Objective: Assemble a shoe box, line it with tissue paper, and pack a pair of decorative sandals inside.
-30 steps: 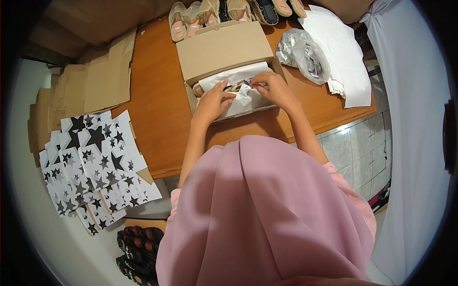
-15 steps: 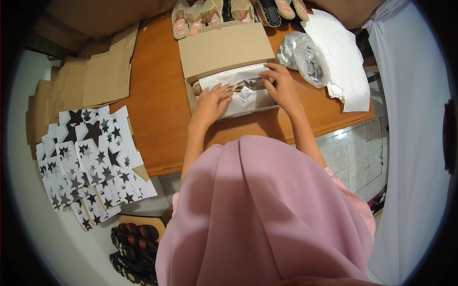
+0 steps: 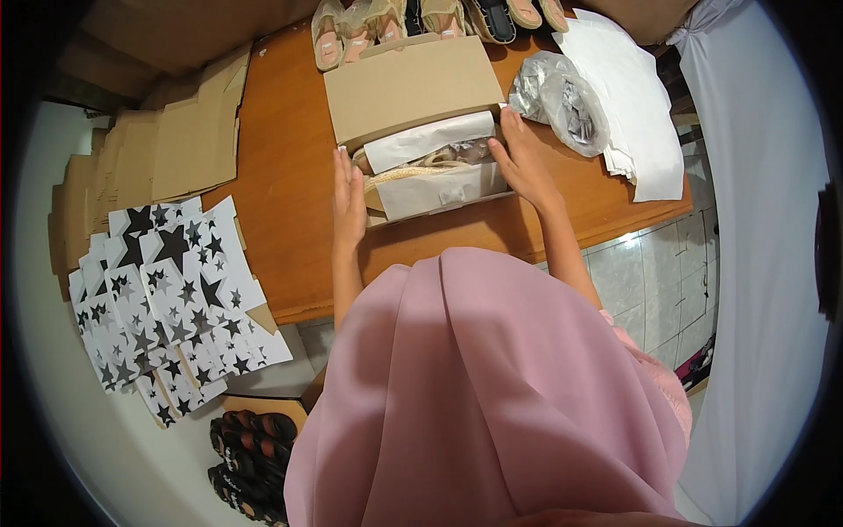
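Observation:
A brown cardboard shoe box stands on the table with its lid raised at the far side. Inside lie shoes with a woven, straw-coloured edge, partly covered by white wrapping paper. A small pale packet rests on the near part of the paper. My left hand lies along the box's left end, fingers straight and pointing away from me. At the right end, my right hand has its fingers stretched along the wall and its thumb over the rim. Both palms face the box.
Several shoes line the table's far edge. Right of the box are a clear plastic bag of small packets and white paper sheets. Flattened cardboard and star-printed boards lie left. Dark sandals sit lower left.
Both hands have left the paper and shoes and moved outward to the box's two ends. The near paper now lies lower, showing more of the woven edge.

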Motion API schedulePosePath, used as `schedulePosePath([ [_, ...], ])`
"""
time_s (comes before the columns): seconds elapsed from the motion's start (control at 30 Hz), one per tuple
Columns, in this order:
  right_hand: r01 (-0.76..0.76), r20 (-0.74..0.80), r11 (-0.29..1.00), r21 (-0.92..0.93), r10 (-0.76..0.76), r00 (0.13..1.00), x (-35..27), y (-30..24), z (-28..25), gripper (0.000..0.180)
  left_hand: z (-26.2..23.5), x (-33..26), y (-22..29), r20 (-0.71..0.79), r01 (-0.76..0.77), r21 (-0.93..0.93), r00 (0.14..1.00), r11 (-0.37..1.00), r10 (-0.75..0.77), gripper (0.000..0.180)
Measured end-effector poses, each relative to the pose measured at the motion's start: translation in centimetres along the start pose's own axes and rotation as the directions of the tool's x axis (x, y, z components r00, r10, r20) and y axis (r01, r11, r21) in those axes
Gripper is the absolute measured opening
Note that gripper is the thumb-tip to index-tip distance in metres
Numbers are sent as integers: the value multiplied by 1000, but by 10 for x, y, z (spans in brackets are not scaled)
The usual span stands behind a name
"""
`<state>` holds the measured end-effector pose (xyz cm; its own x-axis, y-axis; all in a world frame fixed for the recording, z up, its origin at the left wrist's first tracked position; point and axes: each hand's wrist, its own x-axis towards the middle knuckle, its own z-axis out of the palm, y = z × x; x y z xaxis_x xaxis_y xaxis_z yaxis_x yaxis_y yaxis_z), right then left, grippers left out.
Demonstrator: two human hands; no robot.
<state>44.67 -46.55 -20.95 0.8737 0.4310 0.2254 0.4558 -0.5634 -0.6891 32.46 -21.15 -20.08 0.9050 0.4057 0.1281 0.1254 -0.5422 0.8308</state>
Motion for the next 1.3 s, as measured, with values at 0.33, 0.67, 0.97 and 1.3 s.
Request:
schedulePosePath([
  [0.33, 18, -11, 838, -545, -29, 1000, 1, -7, 18, 59, 23, 11, -9, 42, -135, 512, 990, 848, 133, 56],
  [0.67, -167, -202, 840, -517, 70, 977, 21, -27, 32, 63, 37, 34, 0, -119, 11, 620, 990, 785, 80, 62],
  [0.97, -202, -226, 971, -129, 170, 959, 35, -9, 31, 59, 33, 60, -2, -226, 220, 377, 964, 900, -141, 73],
  [1.3, -362, 190, 280, 889, 494, 849, 38, 1, -8, 62, 0, 51, -47, -168, -112, -939, 974, 326, -151, 81],
])
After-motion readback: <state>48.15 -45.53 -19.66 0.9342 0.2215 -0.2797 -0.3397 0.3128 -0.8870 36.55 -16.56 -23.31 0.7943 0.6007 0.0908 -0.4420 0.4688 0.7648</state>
